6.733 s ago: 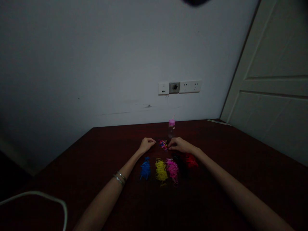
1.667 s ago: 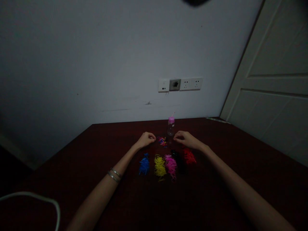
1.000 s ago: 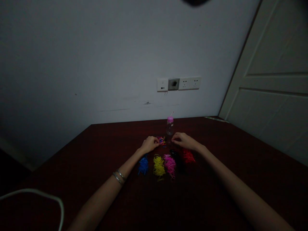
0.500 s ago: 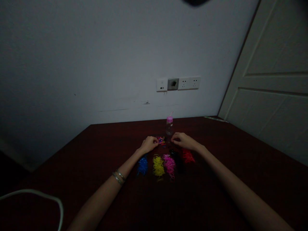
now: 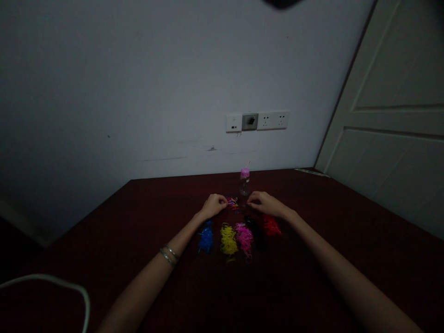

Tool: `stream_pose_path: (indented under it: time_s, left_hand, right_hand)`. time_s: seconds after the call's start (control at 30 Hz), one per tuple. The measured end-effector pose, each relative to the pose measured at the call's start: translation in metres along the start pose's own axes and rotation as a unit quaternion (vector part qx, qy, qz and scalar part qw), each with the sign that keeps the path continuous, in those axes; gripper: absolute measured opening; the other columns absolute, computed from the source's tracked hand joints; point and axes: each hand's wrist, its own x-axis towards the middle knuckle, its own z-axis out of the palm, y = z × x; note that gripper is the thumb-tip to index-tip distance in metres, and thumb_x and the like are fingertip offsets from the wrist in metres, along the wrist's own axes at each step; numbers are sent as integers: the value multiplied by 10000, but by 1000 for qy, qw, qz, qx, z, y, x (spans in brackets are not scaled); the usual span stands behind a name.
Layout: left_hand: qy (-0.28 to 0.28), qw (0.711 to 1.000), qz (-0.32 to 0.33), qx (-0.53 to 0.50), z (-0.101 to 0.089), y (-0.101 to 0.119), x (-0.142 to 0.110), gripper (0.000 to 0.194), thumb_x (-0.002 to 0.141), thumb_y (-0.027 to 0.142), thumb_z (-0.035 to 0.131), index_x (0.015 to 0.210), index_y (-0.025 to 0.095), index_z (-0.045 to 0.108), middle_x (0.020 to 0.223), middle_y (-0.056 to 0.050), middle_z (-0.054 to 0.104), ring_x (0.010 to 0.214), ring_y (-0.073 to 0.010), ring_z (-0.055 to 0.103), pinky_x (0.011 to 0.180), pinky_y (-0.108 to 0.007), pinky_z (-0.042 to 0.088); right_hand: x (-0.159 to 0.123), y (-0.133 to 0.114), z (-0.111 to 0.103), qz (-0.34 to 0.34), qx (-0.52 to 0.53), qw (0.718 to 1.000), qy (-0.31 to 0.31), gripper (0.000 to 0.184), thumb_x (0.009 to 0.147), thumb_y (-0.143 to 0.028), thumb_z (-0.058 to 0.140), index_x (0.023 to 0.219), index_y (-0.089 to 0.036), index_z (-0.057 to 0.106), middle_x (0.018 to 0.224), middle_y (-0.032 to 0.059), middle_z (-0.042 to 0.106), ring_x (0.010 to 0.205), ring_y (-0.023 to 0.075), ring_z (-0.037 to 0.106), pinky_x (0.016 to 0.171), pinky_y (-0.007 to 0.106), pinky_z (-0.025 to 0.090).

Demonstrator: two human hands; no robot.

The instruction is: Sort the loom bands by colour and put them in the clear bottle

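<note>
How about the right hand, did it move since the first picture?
Yes, the right hand moved right. Against the bottle, its fingers reached farther left then, up to the colourful pile; now there's a gap.

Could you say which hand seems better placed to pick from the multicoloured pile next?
Probably the left hand: its fingertips are at the multicoloured pile, while the right hand is farther.

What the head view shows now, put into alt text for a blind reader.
A bare left hand is at a small pile of multicoloured bands on a dark red-brown table, the bare right hand beside a clear bottle with a pink lid. Nearer the viewer lie heaps of thin bands: blue, yellow, pink, black and red.
</note>
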Motion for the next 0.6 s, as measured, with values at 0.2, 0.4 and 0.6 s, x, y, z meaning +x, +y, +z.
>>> stream_pose_path:
  time_s: [0.2, 0.4, 0.6]
  left_hand:
    - [21, 998, 20, -55, -24, 16, 4, 223, 691, 262, 541, 752, 104, 686, 657, -32, 634, 588, -101, 498, 541, -193, 345]
    - [-8, 991, 36, -127, -35, 36, 1, 204, 676, 253, 566, 731, 88, 673, 633, -32, 613, 572, -91, 490, 536, -193, 348]
    - [-34, 988, 56, -140, -34, 51, -4, 174, 671, 207, 555, 724, 87, 668, 608, -21, 589, 565, -81, 475, 540, -190, 355]
  right_hand:
    - [3, -7, -2, -15, 85, 995, 43, 199, 777, -257, 515, 882, -167, 657, 883, 62, 645, 816, 166, 584, 746, 281, 440]
    - [5, -27, -5, -30, 148, 983, 101, 231, 755, -296, 565, 942, -184, 637, 913, 54, 630, 831, 161, 575, 766, 310, 445]
    - [7, -37, -6, -53, 158, 980, 111, 226, 738, -360, 589, 863, -180, 647, 870, 53, 617, 800, 158, 568, 746, 310, 456]
